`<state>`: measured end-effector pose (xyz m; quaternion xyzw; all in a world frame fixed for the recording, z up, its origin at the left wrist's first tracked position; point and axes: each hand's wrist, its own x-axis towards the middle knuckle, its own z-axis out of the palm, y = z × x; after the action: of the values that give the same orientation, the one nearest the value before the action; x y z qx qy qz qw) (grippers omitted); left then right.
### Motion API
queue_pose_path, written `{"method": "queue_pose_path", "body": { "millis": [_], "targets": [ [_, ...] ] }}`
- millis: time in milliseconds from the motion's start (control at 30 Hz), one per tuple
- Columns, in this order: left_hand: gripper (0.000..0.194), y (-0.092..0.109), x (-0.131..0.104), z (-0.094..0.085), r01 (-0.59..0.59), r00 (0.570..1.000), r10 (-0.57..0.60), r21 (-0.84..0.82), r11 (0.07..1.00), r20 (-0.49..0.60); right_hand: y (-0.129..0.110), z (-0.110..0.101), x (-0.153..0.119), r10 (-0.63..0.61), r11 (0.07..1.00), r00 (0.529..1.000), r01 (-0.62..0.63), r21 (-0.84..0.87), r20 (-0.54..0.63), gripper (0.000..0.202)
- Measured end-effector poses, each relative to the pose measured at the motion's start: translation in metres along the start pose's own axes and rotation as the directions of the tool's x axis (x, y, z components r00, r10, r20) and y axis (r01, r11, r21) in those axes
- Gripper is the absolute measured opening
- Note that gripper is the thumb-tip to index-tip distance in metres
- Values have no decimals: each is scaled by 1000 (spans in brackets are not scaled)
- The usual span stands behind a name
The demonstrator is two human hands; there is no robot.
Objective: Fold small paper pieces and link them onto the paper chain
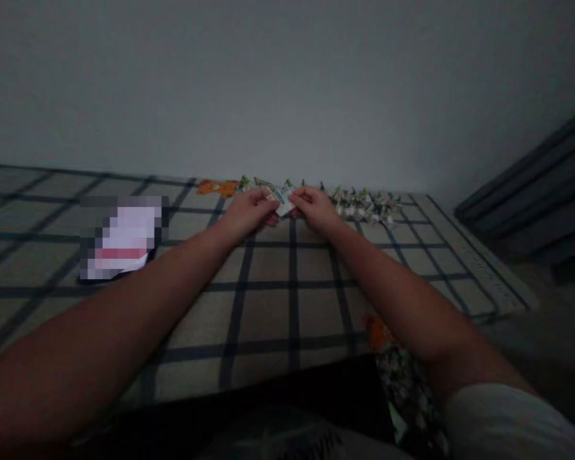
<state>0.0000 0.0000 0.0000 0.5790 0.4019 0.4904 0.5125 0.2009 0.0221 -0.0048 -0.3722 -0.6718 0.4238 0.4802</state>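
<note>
Out in front of me, both hands pinch a small white and green printed piece (pixel 283 200), paper or wrapper; I cannot tell which. My left hand (pixel 255 209) grips its left side between thumb and fingers. On the opposite side, my right hand (pixel 316 207) has thumb and fingertips closed on the edge. Just beyond and to the right of the hands lies a row of small crumpled or folded pieces (pixel 361 206) with pointed ends, similar in colour. Part of that row is hidden behind my hands.
A checked cloth (pixel 268 313) covers the surface up to the grey wall (pixel 287 89). A bright, pixelated phone-like device (pixel 124 236) lies left. An orange bear print (pixel 216 187) is near the wall. Lower right are many small pieces (pixel 407 383) beside a black item (pixel 326 383).
</note>
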Motion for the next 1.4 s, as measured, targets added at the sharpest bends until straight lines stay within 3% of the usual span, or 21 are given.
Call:
{"method": "queue_pose_path", "body": {
  "millis": [200, 333, 467, 567, 833, 1133, 1267, 1400],
  "targets": [
    [30, 0, 2, 1, -54, 999, 53, -50, 997, -9, 2, 0, 0, 24, 1000, 1000, -24, 7, 6, 40],
    [28, 3, 3, 1, -50, 995, 40, -112, 992, -88, 5, -1, 1, -7, 998, 999, 9, 60, -33, 46],
    [25, 5, 4, -1, -77, 988, 55, -146, 986, -147, 10, -4, 4, -2, 997, 999, 5, 82, -38, 35],
    [26, 5, 3, 0, -75, 989, 56, -134, 988, -139, 11, -5, 5, -12, 995, 998, 18, 100, -60, 30],
    [30, 5, 1, 3, -35, 998, 28, -119, 992, -62, 11, -2, 2, -85, 995, 996, 84, 49, 11, 45],
    [11, 5, 2, 1, 47, 999, -51, -157, 986, -17, 17, -3, 2, -113, 993, 992, 115, -38, 59, 42],
    [10, 7, 1, 1, 92, 995, -99, -173, 981, -33, 13, -2, 1, -254, 943, 964, 265, -203, 76, 45],
    [12, 9, 1, 2, 134, 989, -145, -200, 971, -41, 12, -4, 0, -372, 838, 911, 412, -357, 176, 41]
  ]
}}
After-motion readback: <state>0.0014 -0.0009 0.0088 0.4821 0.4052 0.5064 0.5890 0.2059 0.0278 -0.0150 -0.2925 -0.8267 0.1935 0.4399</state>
